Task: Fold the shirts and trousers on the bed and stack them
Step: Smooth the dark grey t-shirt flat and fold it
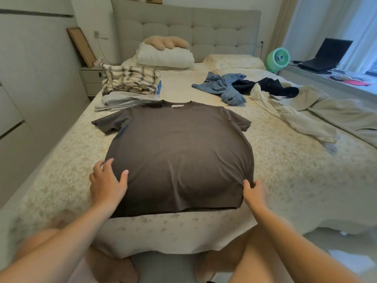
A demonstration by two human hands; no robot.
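Note:
A dark grey-brown T-shirt (179,152) lies spread flat on the bed (285,180), collar away from me. My left hand (107,183) rests on its lower left side edge, thumb on the cloth and fingers spread. My right hand (254,193) pinches the lower right side edge. A stack of folded clothes (128,86), a plaid garment on top, sits at the back left. Unfolded blue jeans (223,86), a dark garment (269,86) and pale beige trousers (306,111) lie at the back right.
White pillows (165,56) with a beige plush lean against the padded headboard. A nightstand (91,80) stands left of the bed. A green fan (278,59) and a laptop (324,56) sit on the window ledge at the right.

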